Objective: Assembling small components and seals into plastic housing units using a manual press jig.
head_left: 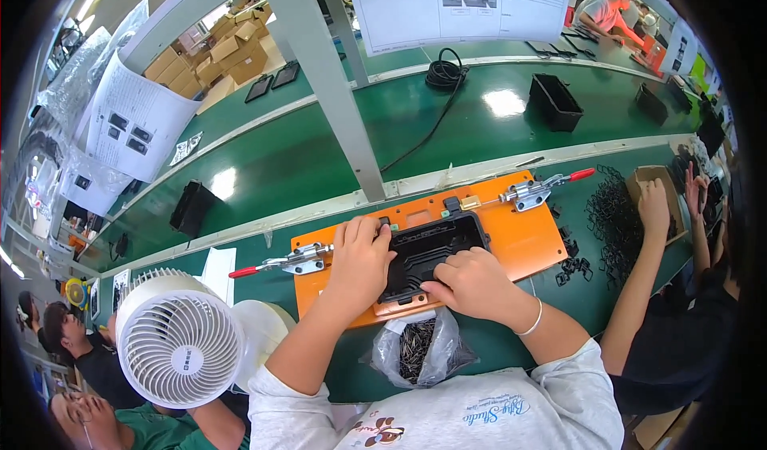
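A black plastic housing [427, 250] lies in an orange fixture plate [519, 238] on the green bench. My left hand [361, 260] rests flat on the housing's left edge, fingers pressing down near the top corner. My right hand [471, 282] is curled at the housing's lower right edge, fingertips pinched against its rim; whether a small part is in them cannot be seen. A clear bag of small dark screws [417, 350] lies open just in front of the fixture, between my forearms.
Red-handled toggle clamps sit at the fixture's left [280, 263] and right [543, 190]. A white desk fan [180, 342] stands at front left. Black trays [554, 101] ride the conveyor behind. A neighbour's hand [653, 210] reaches a cardboard box beside a heap of black clips [611, 218].
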Tool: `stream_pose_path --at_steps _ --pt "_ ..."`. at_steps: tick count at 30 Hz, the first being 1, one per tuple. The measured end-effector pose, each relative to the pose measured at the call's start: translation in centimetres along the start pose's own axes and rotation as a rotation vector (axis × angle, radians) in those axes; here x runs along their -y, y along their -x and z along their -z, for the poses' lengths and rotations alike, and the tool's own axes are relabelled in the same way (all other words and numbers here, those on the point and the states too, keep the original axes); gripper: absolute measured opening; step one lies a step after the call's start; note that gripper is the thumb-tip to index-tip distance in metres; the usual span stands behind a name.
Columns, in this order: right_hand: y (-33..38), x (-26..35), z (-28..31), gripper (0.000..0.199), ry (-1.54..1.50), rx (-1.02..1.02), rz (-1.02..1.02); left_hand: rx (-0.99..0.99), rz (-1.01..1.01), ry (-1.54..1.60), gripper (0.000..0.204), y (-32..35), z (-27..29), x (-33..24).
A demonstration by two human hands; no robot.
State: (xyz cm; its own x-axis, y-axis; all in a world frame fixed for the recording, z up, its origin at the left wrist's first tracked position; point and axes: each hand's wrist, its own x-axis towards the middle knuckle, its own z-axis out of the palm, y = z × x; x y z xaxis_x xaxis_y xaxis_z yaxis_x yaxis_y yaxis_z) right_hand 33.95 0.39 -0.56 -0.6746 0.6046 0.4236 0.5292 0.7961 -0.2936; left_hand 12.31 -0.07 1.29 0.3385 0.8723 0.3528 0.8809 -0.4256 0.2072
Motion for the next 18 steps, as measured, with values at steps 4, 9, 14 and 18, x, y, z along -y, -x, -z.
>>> stream_pose_path --at_steps 4,9,14,18 --pt "0.0 0.0 0.1 0.033 0.009 0.014 -0.001 -0.057 -0.022 -0.133 0.041 1.3 0.0 -1.2" --pt "0.0 0.1 0.1 0.027 -0.002 0.008 -0.006 -0.044 0.015 -0.136 0.045 1.8 -0.1 -1.3" --pt "-0.1 0.1 0.1 0.027 -0.007 0.008 -0.025 -0.039 0.059 -0.045 0.047 1.8 -0.2 -1.0" --pt "-0.2 0.2 0.1 0.027 -0.015 0.002 -0.026 -0.124 0.098 -0.011 0.047 2.0 -0.9 -0.9"
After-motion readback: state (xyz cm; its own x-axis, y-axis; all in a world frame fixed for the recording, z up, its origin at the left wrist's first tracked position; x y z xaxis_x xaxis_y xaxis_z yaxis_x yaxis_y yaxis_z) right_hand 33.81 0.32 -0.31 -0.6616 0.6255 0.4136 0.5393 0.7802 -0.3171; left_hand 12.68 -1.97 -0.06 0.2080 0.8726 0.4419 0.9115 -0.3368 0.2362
